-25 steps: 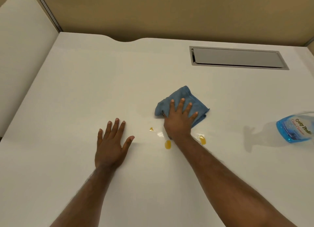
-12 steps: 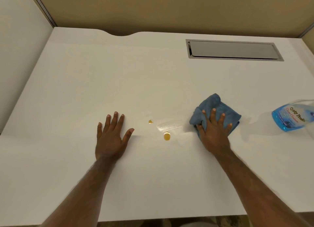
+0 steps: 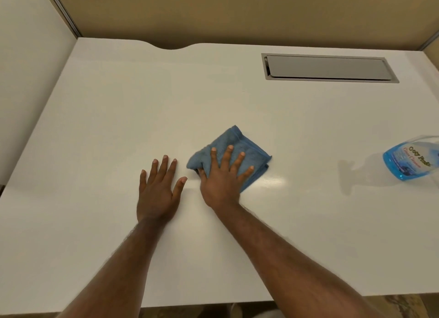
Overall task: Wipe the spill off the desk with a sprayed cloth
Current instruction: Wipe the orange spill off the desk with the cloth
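A folded blue cloth (image 3: 234, 143) lies on the white desk (image 3: 118, 118) near its middle. My right hand (image 3: 222, 177) presses flat on the cloth, fingers spread over it. Just to its left, my left hand (image 3: 158, 189) rests palm down on the bare desk with fingers apart and holds nothing. No yellow drops of the spill show; a faint wet sheen (image 3: 273, 179) lies on the desk right of the cloth. What is under the cloth is hidden.
A blue spray bottle (image 3: 411, 162) lies on its side at the right edge. A grey cable hatch (image 3: 327, 68) is set into the desk at the back right. Partition walls stand behind and to the left. The desk's front edge runs below my forearms.
My right hand slid the cloth left from the right side, over the spot where the yellow drops were; the drops are no longer visible. My left hand stayed put.
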`<state>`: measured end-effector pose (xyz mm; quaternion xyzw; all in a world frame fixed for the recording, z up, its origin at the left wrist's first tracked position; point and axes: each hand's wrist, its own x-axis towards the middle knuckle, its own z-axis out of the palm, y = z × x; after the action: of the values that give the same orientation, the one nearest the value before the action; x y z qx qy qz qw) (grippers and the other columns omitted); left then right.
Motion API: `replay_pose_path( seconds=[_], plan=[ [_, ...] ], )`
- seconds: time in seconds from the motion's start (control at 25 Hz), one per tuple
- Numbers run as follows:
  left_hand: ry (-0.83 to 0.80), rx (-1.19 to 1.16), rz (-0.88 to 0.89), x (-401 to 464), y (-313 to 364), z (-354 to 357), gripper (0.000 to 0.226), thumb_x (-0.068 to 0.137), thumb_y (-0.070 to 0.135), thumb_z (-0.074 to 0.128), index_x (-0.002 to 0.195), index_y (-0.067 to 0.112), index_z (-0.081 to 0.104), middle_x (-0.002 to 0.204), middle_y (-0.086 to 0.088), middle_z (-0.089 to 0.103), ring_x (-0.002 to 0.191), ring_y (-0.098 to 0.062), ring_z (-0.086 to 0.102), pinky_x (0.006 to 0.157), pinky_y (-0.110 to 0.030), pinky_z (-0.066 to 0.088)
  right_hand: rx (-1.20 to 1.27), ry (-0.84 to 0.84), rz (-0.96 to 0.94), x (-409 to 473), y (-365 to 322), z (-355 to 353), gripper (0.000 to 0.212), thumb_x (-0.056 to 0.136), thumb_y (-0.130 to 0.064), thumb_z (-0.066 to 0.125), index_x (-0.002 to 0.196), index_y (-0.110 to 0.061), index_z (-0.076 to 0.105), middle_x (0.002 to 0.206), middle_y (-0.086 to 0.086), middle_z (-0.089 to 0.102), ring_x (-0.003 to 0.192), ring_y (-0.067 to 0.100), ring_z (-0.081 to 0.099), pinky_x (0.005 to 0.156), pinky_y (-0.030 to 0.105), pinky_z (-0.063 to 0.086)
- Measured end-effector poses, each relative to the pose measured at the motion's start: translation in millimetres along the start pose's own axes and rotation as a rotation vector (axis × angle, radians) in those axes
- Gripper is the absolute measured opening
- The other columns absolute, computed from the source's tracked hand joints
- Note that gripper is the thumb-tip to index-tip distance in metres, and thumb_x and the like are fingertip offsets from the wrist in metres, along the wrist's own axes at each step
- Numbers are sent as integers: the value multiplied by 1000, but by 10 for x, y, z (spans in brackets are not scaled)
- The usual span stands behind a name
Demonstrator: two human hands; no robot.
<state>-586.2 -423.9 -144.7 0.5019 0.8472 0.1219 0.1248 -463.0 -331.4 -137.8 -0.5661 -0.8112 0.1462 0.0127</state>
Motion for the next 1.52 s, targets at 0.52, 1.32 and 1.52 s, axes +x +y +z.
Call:
replay_pose_path(
  seconds=[0.52, 1.32, 1.52],
  plan=[
    [117, -197, -79, -8, -31, 5, 88, 85, 72, 8, 153, 16, 9, 162, -1, 8, 149, -15, 5, 121, -35, 3, -114, -137, -323, 705, -484, -27, 68, 94, -62, 21, 151, -33, 0, 161, 10, -9, 144, 42, -16, 108, 72, -9],
    [28, -54, -71, -37, -55, 29, 86, 85, 70, 5, 153, 18, 9, 162, 3, 3, 149, -13, -3, 121, -36, -2, -241, -108, -518, 75, 1387, -378, 72, 86, -61, 16, 151, -31, 13, 161, -1, 7, 147, 38, -5, 116, 62, 5],
    [15, -64, -69, -42, -37, 3, 86, 85, 70, 4, 153, 19, 8, 162, 4, 2, 149, -11, -4, 121, -34, -4, -109, 19, -143, 215, 1294, -393, 71, 91, -56, 25, 150, -17, 22, 160, 11, 17, 144, 47, 6, 116, 61, 8]
  ],
)
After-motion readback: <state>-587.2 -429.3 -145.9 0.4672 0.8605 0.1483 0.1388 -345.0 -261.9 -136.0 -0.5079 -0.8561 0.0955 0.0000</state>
